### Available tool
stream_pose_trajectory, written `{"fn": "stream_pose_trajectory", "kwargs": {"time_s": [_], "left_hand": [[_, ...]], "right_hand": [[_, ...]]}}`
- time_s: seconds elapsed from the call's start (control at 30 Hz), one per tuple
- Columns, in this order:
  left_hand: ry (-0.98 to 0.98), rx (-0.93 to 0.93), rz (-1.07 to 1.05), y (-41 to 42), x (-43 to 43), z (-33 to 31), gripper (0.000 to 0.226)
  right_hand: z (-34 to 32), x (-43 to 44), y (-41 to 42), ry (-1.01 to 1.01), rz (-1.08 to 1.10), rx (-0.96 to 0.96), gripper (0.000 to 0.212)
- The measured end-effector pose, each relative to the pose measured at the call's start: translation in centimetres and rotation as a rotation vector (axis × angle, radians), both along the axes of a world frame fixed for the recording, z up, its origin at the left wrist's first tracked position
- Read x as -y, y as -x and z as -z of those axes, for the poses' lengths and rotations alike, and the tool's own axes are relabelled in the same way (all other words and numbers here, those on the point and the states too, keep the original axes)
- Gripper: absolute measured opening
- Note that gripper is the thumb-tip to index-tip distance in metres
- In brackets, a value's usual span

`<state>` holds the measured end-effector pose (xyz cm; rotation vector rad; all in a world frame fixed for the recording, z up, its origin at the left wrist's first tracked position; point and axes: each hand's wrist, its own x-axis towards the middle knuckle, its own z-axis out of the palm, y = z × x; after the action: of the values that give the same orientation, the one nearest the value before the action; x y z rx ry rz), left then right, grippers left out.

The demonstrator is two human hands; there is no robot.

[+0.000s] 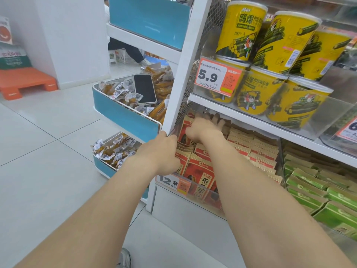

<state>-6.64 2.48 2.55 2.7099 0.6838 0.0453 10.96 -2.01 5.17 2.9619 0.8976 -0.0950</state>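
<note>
Red and brown snack bags stand in rows on a low shop shelf under a white shelf board. My left hand is at the front left bags beside the white upright post, fingers curled over the bag tops. My right hand reaches deeper into the shelf, fingers spread on the tops of the rear bags. Fingertips of both hands are partly hidden.
Yellow snack tubs fill the shelf above, behind a 5.9 price tag. Green packs lie to the right. A blue-fronted wire basket of small packets holds a phone. An orange pallet sits at far left.
</note>
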Motion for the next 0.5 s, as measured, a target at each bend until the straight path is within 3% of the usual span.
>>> {"fn": "stream_pose_trajectory", "kwargs": {"time_s": [0.13,0.27,0.4,0.5], "left_hand": [[0.037,0.027,0.008,0.3,0.1,-0.3,0.052],[0.023,0.114,-0.003,0.4,0.0,-0.3,0.048],[-0.088,0.295,-0.073,-0.1,-0.5,0.2,0.053],[-0.197,0.408,-0.136,-0.6,-0.7,0.4,0.06]], "right_hand": [[0.2,-0.4,0.1,-0.008,0.011,0.038,0.078],[0.1,-0.2,1.6,-0.058,0.037,0.108,0.087],[-1.3,0.5,3.7,-0.146,0.039,-0.005,0.081],[-2.8,2.8,5.7,-0.185,-0.076,-0.03,0.059]]}}
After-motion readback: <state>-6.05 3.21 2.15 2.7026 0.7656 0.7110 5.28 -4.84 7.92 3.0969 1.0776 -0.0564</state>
